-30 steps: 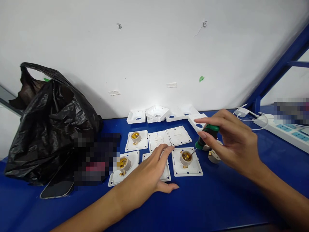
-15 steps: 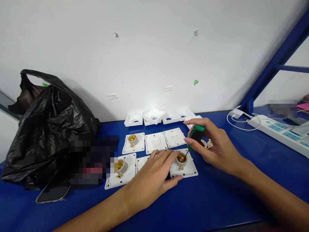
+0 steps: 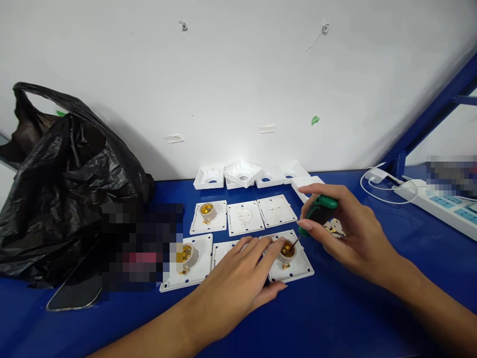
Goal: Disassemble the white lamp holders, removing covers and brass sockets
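In the head view my right hand (image 3: 352, 236) is closed around the green and black handle of a screwdriver (image 3: 321, 211). Its thin shaft leans down into the brass interior of a round lamp socket (image 3: 286, 254), mounted on a square white plate (image 3: 300, 268). Across the left part of this lamp holder lies my left hand (image 3: 244, 276); the index fingertip presses at the socket's rim, and the thumb rests near the plate's front-left corner. Its other fingers partly cover a neighbouring white plate (image 3: 222, 247). A gold-coloured terminal with a screw (image 3: 285, 266) sticks out at the socket's front.
Two more lamp holders (image 3: 207, 215) (image 3: 188, 258) stand left, beside flat white plates (image 3: 278, 210). White covers (image 3: 209, 179) line the wall. Small metal parts (image 3: 335, 227) lie behind my right hand. A black bag (image 3: 82, 174) and phone (image 3: 76, 288) sit left, a power strip (image 3: 443, 206) right.
The screwdriver's handle has tilted further to the right, its tip still in the socket. My left index finger has come closer over the socket's rim. The whole view has shifted slightly.
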`<state>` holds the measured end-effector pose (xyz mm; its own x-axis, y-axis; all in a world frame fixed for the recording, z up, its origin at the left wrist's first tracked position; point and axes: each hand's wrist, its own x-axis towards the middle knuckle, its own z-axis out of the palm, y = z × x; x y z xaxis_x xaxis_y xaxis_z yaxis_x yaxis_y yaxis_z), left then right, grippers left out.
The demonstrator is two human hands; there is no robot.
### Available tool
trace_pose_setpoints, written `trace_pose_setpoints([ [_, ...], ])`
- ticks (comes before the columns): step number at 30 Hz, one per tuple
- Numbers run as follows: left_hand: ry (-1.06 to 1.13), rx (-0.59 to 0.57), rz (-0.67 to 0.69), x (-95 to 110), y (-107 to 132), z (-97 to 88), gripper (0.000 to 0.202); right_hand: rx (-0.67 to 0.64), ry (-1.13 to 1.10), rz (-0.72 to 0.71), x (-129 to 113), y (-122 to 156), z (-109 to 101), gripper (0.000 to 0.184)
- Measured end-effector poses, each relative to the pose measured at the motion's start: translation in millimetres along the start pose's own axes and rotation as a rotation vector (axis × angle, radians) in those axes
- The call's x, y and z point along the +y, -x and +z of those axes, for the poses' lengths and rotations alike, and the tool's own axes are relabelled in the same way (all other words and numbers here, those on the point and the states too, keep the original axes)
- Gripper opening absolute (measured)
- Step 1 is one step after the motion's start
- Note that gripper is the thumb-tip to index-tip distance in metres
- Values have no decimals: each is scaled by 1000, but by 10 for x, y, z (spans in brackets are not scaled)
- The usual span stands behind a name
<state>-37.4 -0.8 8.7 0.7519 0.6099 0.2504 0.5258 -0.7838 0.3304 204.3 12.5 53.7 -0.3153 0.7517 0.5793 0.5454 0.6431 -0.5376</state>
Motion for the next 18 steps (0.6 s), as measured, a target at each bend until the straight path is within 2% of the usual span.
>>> trace_pose_setpoints([
  [4, -12, 27, 14, -2, 8, 2, 52, -20, -53, 10, 37, 13, 46, 53],
  [6, -23, 27, 18, 5, 10, -3, 53, 44, -79, -10, 52, 24, 85, 58],
  [9, -39, 10, 20, 16, 9, -17, 56, 151, -30, -64, 40, 21, 123, 47],
  [13, -23, 4, 13, 24, 8, -29, 56, 124, 99, -87, -17, -16, 127, 33],
  [16, -5, 16, 13, 20, 12, -21, 53, 122, 80, -69, -31, -25, 164, 40],
  [18, -2, 18, 16, 16, 16, -12, 52, 193, 0, -50, -13, -9, 212, 48],
])
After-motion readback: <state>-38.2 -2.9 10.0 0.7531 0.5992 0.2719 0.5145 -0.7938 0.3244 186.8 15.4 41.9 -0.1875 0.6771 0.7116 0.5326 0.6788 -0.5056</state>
